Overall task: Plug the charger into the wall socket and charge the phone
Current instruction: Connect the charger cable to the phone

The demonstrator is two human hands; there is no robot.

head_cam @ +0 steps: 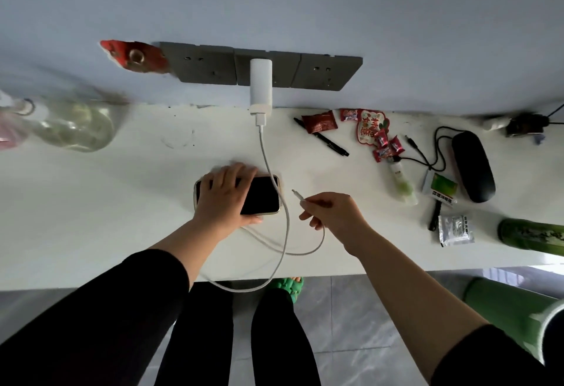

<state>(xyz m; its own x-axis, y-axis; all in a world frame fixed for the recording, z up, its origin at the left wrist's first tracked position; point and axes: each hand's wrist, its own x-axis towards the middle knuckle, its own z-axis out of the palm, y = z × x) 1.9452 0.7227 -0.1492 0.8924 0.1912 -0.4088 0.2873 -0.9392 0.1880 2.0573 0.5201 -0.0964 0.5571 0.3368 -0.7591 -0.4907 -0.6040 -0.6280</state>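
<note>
My right hand point(332, 214) pinches the cable plug point(296, 193), tip pointing left at the phone point(262, 194), just beside its short end. My left hand point(224, 196) grips the phone, which lies crosswise

**Charger in, phone unconnected**

We see the white charger point(260, 81) plugged into the middle grey wall socket point(284, 71). Its white cable point(272, 171) runs down the table point(122, 202), loops past the front edge and returns to the right hand point(332, 211), plug end point(296, 193) free, just beside the phone point(264, 194). The phone lies flat, dark screen up, gripped by the left hand point(225, 196).
</note>
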